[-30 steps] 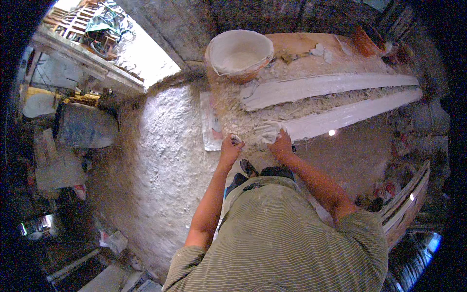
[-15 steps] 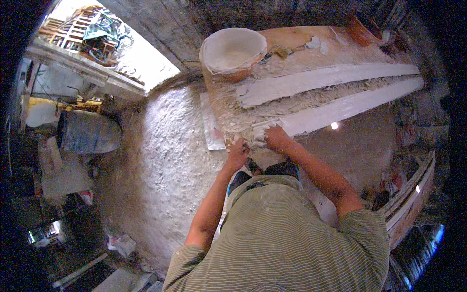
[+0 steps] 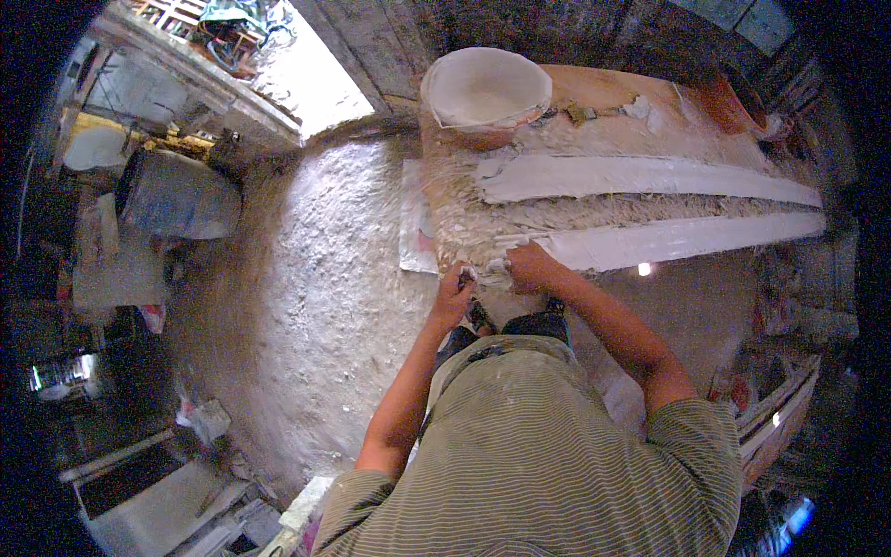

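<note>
Both hands pressed on the near plaster strip (image 3: 687,239), left hand (image 3: 452,299) grip curled at its end, right hand (image 3: 531,266) grip flat, white bucket (image 3: 484,93) at 12 o'clock on the worktop (image 3: 603,97)

Olive-green, finely striped short-sleeved shirt (image 3: 538,455) filling lower centre of frame, dusted with white flecks; dark trousers (image 3: 520,327) above it; bare forearms, left hand (image 3: 452,299) and right hand (image 3: 531,267) plaster-smeared.
</note>
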Motion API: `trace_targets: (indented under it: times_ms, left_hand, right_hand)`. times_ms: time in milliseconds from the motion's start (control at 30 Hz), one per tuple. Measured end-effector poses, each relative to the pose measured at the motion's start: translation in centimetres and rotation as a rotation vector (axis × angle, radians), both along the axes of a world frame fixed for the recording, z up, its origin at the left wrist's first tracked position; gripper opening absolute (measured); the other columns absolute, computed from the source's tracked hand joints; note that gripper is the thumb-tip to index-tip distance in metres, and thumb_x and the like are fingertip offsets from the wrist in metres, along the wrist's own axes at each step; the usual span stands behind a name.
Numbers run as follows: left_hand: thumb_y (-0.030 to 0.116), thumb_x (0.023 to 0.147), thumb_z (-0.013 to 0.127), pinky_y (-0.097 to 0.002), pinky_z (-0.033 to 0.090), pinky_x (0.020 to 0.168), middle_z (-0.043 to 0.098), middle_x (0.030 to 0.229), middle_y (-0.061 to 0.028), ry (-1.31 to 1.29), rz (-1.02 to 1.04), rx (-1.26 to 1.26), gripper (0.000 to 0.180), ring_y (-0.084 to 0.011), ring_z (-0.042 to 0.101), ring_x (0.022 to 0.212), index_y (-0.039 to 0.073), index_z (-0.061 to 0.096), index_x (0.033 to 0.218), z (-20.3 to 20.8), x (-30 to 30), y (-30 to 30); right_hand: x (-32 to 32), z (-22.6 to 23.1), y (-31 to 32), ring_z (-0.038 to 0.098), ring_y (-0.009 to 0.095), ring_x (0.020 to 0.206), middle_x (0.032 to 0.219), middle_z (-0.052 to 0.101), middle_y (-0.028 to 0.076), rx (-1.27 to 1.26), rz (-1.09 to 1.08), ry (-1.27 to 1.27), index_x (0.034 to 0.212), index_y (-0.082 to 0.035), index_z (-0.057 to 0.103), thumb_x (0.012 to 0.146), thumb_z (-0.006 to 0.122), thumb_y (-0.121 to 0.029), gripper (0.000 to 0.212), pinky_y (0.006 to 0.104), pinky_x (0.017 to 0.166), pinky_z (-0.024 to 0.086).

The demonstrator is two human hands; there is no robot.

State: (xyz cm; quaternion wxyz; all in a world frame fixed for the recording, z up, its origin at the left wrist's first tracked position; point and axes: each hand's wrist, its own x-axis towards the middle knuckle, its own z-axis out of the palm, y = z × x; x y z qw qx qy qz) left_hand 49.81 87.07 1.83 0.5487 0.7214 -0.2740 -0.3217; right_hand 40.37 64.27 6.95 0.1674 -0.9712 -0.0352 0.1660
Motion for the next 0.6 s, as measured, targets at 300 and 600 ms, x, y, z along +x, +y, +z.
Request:
trace_targets:
  times_ms: [300,600]
  left_hand:
    - [0.006,0.094,0.063,-0.0403,0.05,0.079,0.061,0.093,-0.0164,-0.13,-0.067,-0.035,0.019,-0.0302,0.061,0.084,0.002,0.056,0.112,0.1,-3.2,-1.1]
    - [0.009,0.097,0.063,-0.0391,0.049,0.074,0.058,0.089,-0.0129,-0.1,0.122,0.045,0.019,-0.022,0.058,0.081,0.003,0.057,0.113,4.8,0.0,-1.3]
  right_hand:
    - [1.0,-0.1,1.4,0.073,0.036,0.084,0.084,0.073,0.015,-0.111,0.149,-0.047,0.084,-0.007,0.075,0.075,0.072,-0.018,0.014,0.0525,0.077,0.053]
    - [1.1,-3.8,0.8,0.071,0.038,0.093,0.1,0.072,0.021,0.032,-0.039,-0.057,0.102,-0.006,0.074,0.08,0.076,-0.022,0.027,0.0508,0.084,0.054]
